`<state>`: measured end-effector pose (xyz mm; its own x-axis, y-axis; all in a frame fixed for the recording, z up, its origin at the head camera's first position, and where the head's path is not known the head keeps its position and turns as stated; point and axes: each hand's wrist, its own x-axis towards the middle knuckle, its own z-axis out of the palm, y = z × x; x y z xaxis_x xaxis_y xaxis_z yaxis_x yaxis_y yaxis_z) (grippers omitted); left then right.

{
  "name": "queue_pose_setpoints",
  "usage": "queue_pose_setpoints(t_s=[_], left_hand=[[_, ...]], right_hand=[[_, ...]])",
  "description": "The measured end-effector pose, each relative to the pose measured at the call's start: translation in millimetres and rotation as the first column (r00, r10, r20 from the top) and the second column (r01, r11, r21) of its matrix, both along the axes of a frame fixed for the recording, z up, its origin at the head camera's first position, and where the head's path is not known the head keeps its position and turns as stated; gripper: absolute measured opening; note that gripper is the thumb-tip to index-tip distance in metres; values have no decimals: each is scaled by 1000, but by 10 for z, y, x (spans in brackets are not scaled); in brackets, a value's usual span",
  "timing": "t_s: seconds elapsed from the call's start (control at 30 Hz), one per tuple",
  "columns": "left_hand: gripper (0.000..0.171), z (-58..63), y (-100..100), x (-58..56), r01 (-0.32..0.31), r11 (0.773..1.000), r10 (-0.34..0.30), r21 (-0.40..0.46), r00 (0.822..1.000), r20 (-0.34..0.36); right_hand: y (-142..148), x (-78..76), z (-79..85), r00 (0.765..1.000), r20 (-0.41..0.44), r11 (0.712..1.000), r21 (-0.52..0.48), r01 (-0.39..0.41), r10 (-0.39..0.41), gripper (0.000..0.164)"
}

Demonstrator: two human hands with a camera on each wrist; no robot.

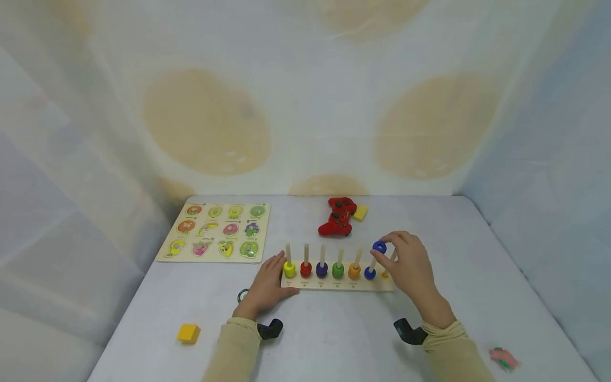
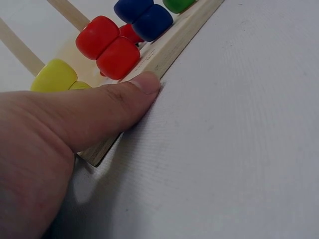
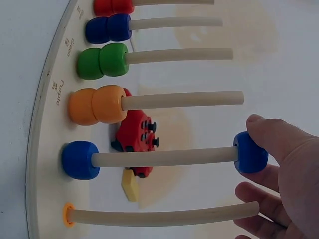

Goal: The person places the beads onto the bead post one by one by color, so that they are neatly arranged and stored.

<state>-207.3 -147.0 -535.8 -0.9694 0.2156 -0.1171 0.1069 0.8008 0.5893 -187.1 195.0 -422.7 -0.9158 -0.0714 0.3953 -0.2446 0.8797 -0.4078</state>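
My right hand (image 1: pixel 412 268) pinches a blue bead (image 3: pixel 250 153) between thumb and fingers at the top of a peg on a wooden peg board (image 1: pixel 315 285). Another blue bead (image 3: pixel 80 160) sits at the foot of that same peg. With its thumb along the front edge and its fingers behind, my left hand (image 1: pixel 265 286) grips the board's left end. Paired yellow (image 1: pixel 289 270), red (image 2: pixel 118 57), dark blue (image 1: pixel 322 270), green (image 3: pixel 113 59) and orange beads (image 3: pixel 108 103) fill the other pegs' feet. Around the rightmost peg's base lies a thin orange ring (image 3: pixel 68 215).
Behind the board lie a red game controller (image 1: pixel 336 225) and a yellow block (image 1: pixel 360 213). A fruit puzzle board (image 1: pixel 217 243) is at the back left. Nearer are an orange-yellow block (image 1: pixel 189 333), a round green-rimmed piece (image 1: pixel 242 295) partly behind my left wrist, and a small pink item (image 1: pixel 503 358).
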Motion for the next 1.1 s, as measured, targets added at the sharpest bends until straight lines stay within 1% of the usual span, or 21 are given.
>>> queue_pose_setpoints(t_s=[0.23,0.4,0.57,0.67,0.8,0.97,1.1], left_hand=[[100,10,6,-5,4,1000,-4,6,1000,3],[100,17,17,-15,-6,1000,6,8,1000,5],[100,12,30,-15,7,1000,-7,9,1000,20],[99,-5,34,-26,11,1000,-11,-1,1000,16],[99,-18,34,-38,17,1000,-17,-11,1000,21],[99,17,23,-63,18,1000,-18,-2,1000,19],[100,51,7,-96,23,1000,-23,2,999,40]], right_hand=[[-1,-25,13,1000,1,1000,27,-1,1,38],[0,-33,34,1000,9,999,35,-14,14,41],[16,-20,40,999,51,1000,27,14,-15,42],[29,-17,32,998,59,999,19,32,-33,41],[45,-17,15,996,76,999,16,37,-38,40],[48,-47,32,988,151,1000,-4,17,-17,40],[46,-100,34,970,243,999,-31,-9,17,40]])
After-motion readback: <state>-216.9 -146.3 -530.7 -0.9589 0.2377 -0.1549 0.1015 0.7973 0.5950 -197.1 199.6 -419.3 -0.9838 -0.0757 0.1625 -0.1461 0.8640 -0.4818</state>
